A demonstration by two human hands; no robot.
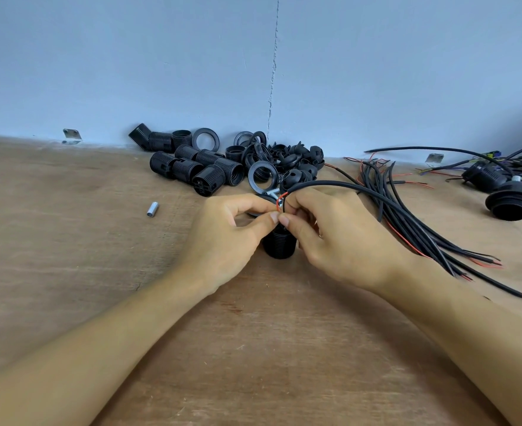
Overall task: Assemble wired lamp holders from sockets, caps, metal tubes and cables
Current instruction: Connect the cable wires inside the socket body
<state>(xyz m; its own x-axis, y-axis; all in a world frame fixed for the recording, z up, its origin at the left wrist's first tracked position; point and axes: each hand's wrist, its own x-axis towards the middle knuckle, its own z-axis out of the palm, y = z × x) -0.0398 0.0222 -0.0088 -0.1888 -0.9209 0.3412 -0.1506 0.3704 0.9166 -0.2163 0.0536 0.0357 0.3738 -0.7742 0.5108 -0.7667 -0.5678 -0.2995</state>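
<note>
Left hand (223,238) and right hand (339,241) sit mid-frame, both pinching the thin red wire (279,199) of a black cable (330,184) just above the upright socket (279,247); that wire looks floppy and light, so I'd grip close to its tip.

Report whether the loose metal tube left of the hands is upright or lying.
Lying: the metal tube rests lengthwise on the table, one open end showing, untouched.
</note>
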